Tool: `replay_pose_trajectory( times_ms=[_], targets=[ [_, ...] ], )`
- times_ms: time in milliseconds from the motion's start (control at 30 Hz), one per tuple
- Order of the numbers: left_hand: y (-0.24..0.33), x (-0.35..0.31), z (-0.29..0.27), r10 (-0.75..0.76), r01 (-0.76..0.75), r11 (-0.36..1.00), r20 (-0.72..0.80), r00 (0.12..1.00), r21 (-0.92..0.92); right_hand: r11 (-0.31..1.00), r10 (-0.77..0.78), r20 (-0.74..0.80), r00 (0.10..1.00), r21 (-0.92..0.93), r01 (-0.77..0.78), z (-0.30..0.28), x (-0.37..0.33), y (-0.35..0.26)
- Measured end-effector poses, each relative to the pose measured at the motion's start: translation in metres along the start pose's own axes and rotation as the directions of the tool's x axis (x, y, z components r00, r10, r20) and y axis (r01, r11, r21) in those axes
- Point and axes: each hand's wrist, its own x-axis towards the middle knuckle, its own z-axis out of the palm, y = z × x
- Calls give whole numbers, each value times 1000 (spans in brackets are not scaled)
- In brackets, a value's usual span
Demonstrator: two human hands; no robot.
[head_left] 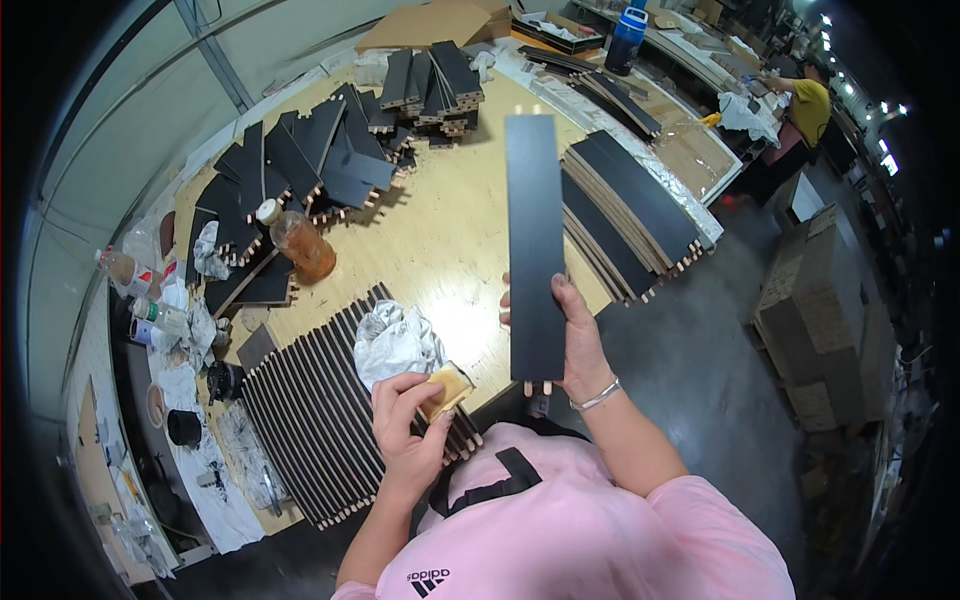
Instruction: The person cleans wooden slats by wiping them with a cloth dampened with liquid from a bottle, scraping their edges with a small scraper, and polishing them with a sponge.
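Observation:
My right hand [583, 347] grips a long black board [535, 240] near its lower end, thumb on one edge and fingers round the other. The board stands nearly upright in view, with pale wooden dowels showing at both ends. In my left hand [408, 440] a small yellowish sponge pad [449, 389] is pinched between fingers and thumb, apart from the board. Just beyond that hand, a crumpled white cloth [397, 345] lies on a row of black strips [310, 405] set side by side, dowel ends showing along their edges.
A jumbled pile of black boards [310, 150] covers the table's far left, beside a bottle of brown liquid [305, 247]. More boards are stacked [635, 210] at the right edge. A blue jug [627, 42] stands farther back. Cartons [825, 320] sit right; another person [805, 105] is beyond.

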Motion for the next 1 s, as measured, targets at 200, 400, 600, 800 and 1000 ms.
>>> replay_pose_trajectory(
  times_ms=[200, 400, 600, 800, 1000],
  targets=[
    [17, 19, -6, -13, 3, 998, -150, 989, -68, 996, 88, 73, 993, 9, -89, 16, -13, -6],
    [26, 18, 8, 323, -322, 946, 105, 941, -28, 958, 253, 37, 967, -148, -245, 27, -17, 6],
    [-29, 99, -25, 189, -150, 965, -177, 966, 216, 909, 339, 88, 937, -286, -302, 12, -32, 12],
    [6, 63, -22, 324, -331, 942, 101, 941, 59, 896, 354, 2, 935, -287, -338, 18, -39, 7],
    [-59, 128, -62, 275, -217, 936, -190, 943, 277, 814, 370, 36, 928, -495, -305, 13, -53, -7]
  ],
)
